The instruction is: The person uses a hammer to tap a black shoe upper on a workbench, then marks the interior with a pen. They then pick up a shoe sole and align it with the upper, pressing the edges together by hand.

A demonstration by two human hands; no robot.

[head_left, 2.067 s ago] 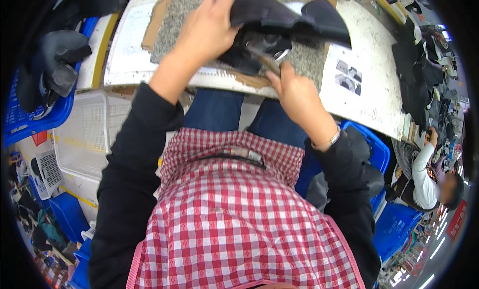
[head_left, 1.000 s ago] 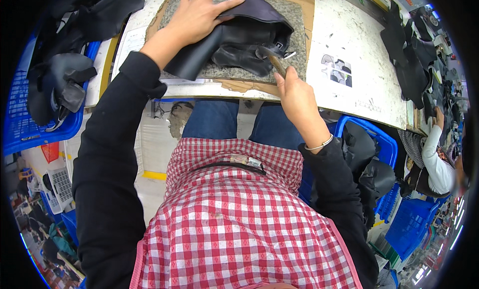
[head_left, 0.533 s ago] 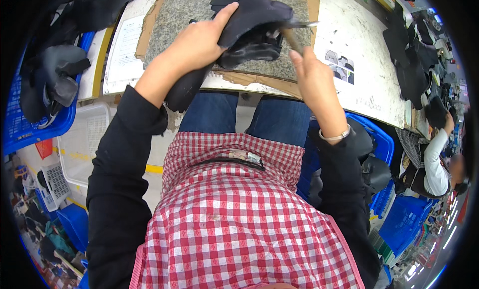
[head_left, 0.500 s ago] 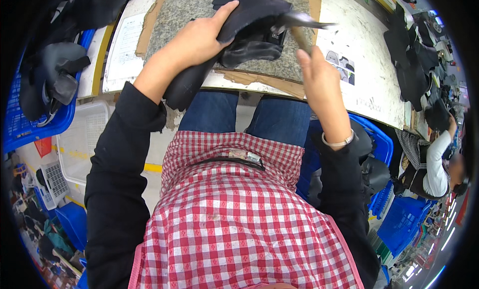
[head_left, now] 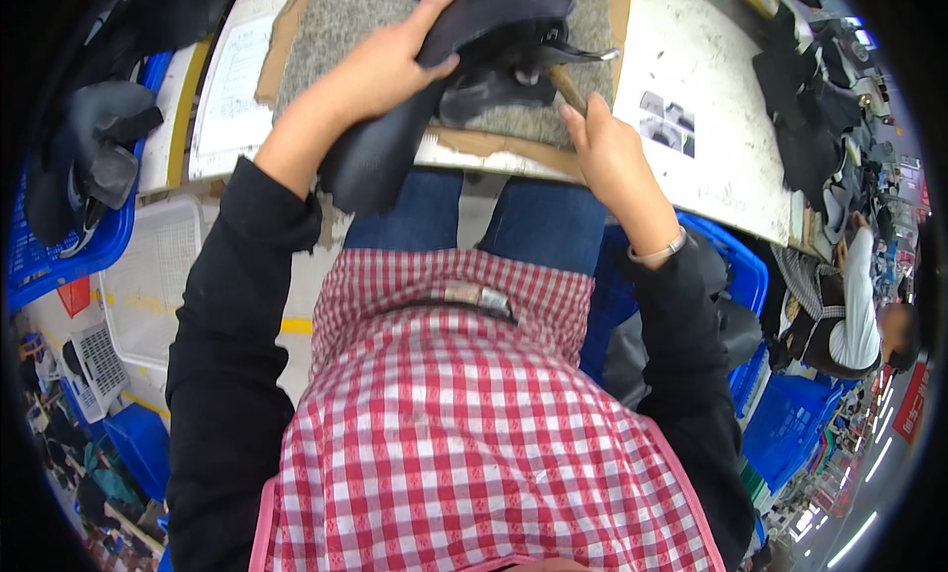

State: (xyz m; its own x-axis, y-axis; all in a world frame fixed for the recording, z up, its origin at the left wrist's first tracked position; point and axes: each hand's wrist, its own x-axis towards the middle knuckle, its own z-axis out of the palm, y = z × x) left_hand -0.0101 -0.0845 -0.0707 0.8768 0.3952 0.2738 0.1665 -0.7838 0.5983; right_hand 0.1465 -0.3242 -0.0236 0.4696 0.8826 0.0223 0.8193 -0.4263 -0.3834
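A black leather boot upper (head_left: 489, 21) lies across a mottled grey slab (head_left: 341, 39), its long shaft hanging over the front edge of the table. My left hand (head_left: 380, 74) grips the upper from the left, thumb and fingers on its surface. From the right, my right hand (head_left: 614, 157) is closed round the wooden handle of a hammer (head_left: 566, 84). The hammer's metal head is at the open, folded right side of the upper. Whether it touches the leather I cannot tell.
The slab rests on brown cardboard on a white table (head_left: 736, 128). A printed picture sheet (head_left: 669, 123) lies right, a written paper (head_left: 237, 74) left. Blue baskets (head_left: 99, 251) with black pieces flank the table. More black pieces (head_left: 810, 118) lie far right, near another person (head_left: 851, 320).
My right hand has brought the hammer head left and down, closer against the upper. My left hand keeps its hold. The whole view has shifted slightly.
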